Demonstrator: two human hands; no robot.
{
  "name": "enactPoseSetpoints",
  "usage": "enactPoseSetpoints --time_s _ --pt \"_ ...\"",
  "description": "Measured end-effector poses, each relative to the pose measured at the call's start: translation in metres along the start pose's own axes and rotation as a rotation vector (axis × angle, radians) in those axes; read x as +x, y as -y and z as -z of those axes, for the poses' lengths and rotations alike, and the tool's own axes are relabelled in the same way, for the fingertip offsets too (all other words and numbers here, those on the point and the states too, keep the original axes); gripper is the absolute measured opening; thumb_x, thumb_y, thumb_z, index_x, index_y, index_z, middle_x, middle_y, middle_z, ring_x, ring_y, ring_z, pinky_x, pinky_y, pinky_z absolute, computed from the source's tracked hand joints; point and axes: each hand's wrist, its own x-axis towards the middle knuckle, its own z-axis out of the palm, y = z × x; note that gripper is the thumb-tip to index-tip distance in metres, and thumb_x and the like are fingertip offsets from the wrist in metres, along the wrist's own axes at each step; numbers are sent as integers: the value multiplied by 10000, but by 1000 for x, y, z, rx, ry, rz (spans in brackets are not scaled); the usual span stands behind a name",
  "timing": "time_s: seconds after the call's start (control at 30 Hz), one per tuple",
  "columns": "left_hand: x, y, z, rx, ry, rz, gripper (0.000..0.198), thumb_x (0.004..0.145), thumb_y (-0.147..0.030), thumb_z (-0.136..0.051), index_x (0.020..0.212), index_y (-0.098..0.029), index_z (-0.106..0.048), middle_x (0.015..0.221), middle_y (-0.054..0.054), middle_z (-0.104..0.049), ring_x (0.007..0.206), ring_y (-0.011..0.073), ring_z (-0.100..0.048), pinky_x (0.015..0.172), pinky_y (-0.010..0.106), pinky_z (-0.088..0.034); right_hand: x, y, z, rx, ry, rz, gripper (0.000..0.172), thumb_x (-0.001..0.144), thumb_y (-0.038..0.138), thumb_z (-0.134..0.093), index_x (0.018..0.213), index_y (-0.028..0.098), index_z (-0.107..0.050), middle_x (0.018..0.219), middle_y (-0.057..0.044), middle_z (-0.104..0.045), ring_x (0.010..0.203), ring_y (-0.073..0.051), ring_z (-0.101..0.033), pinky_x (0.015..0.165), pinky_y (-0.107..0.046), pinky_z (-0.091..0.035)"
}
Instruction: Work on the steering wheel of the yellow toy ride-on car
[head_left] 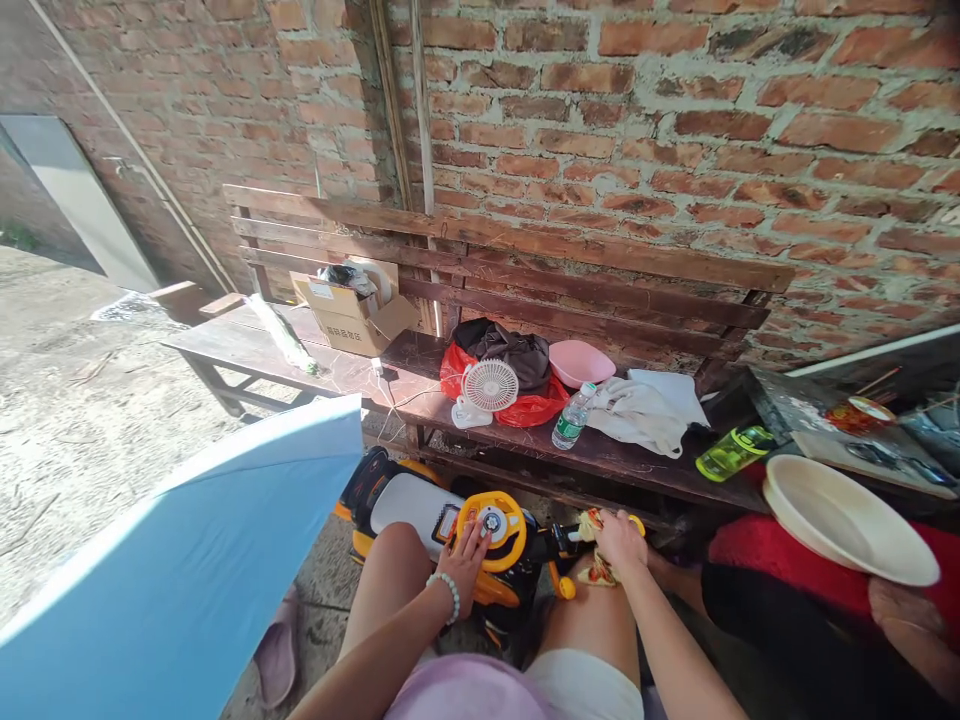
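A toy ride-on vehicle (420, 505) in white, black and yellow stands before my knees. My left hand (468, 562) lies on the left side of its yellow steering wheel (517, 545), fingers stretched out over the rim. My right hand (621, 542) is closed on a red-and-cream patterned cloth (598, 572), which hangs down over my right thigh. The cloth is against a bar with yellow ends, right of the wheel. The palm side of my right hand is hidden.
A wooden bench (405, 385) holds a cardboard box (352, 315), small fan (490, 385), pink basin (581, 362), water bottle (574, 418) and green bottle (733, 452). At right sits another person (780, 610) beside a cream basin (847, 525). A blue umbrella (202, 560) covers the lower left.
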Motion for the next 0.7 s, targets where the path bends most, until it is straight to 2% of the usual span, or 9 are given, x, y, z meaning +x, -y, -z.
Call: enactPoseSetpoints --time_s 0.13,0.23,0.3,0.4,0.5,0.6,0.7 --pt "4 3 -5 -21 -34 -17 1089 894 -392 -684 1790 -211 -92 1852 112 31 1713 434 0 1258 734 -356 20 -18 -3 56 5 -167 407 1049 287 -480 1355 290 -748 1370 -156 -666 1207 -284 -709 849 -330 -519" --pt "6 1 -6 -17 -57 -10 984 962 -384 -607 1788 -214 -100 1847 129 7 1714 423 -58 1250 740 -358 20 -15 -4 102 15 -219 428 1041 300 -480 1379 308 -742 1377 -156 -690 1146 -273 -741 862 -342 -529" --pt "6 -2 -6 -4 -63 18 920 994 -349 -541 1785 -215 -92 1844 130 2 1715 412 -70 1228 745 -380 12 -5 -4 114 22 -163 421 1022 306 -510 1367 299 -751 1358 -147 -713 1119 -265 -749 902 -353 -526" --pt "7 -5 -7 16 -63 48 847 1023 -273 -463 1784 -214 -96 1844 123 -15 1717 385 -85 1210 702 -432 -8 20 -6 98 11 7 386 1000 253 -523 1294 253 -774 1316 -137 -733 1128 -240 -741 958 -332 -510" --pt "9 -4 -12 27 -80 41 808 1044 -238 -424 1783 -218 -99 1846 120 -31 1716 367 -114 1213 651 -456 -23 41 -9 101 -1 89 352 990 221 -527 1237 248 -776 1314 -131 -733 1094 -218 -745 944 -301 -513" --pt "10 1 -20 25 -126 10 813 1050 -264 -440 1781 -225 -85 1846 117 -24 1713 384 -111 1205 658 -464 -29 47 -14 223 9 90 324 995 226 -515 1181 231 -781 1252 -126 -768 1091 -215 -754 942 -290 -531" --pt "12 6 -25 18 -148 -20 883 1033 -347 -521 1779 -220 -67 1845 120 -2 1711 420 -81 1205 703 -443 -28 41 -20 482 0 100 283 987 283 -542 1115 229 -789 1133 -95 -819 1111 -224 -767 974 -292 -554"
